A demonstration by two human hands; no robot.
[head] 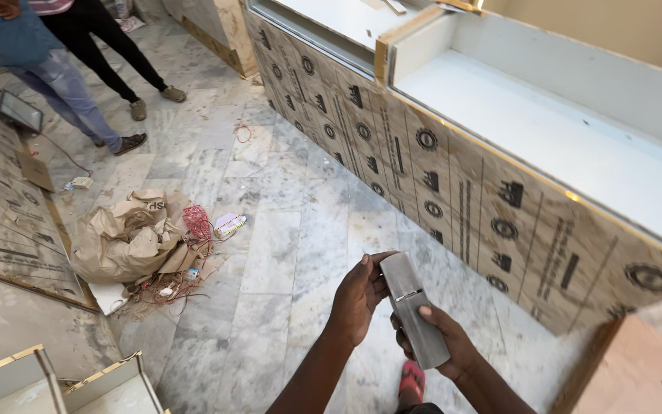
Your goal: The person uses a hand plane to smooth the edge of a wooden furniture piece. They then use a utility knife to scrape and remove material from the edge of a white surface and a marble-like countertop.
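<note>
Left hand (360, 295) is curling around the top end of the bar (415, 307), fingers closed on its upper left edge. Right hand (442, 341) is gripping the bar's lower half from underneath, thumb pressing across the front face. Both hands are closed on the bar, holding it at mid-air in front of the body, over the marble floor (285, 230), near the foot (412, 377) in a red sandal.

To do this step well, judging from the grip: the right hand should be keeping the firm hold low down while the left is steadying the top, so the bar isn't twisting or slipping. Fingers should be staying off the seam partway down the front, in case the two sections are sliding against each other. Keeping it close to the body and clear of the counter (499, 192) is looking sensible.

The bar is looking flat, rectangular, grey and metallic, with a dull brushed sheen. It is tilting, top end leaning left, bottom end pointing down right. A step or joint is showing about a third of the way down. Whether it is one piece or two, cannot tell.

Further left, crumpled brown paper (128, 238) is lying on the floor, well apart from the hands.
</note>
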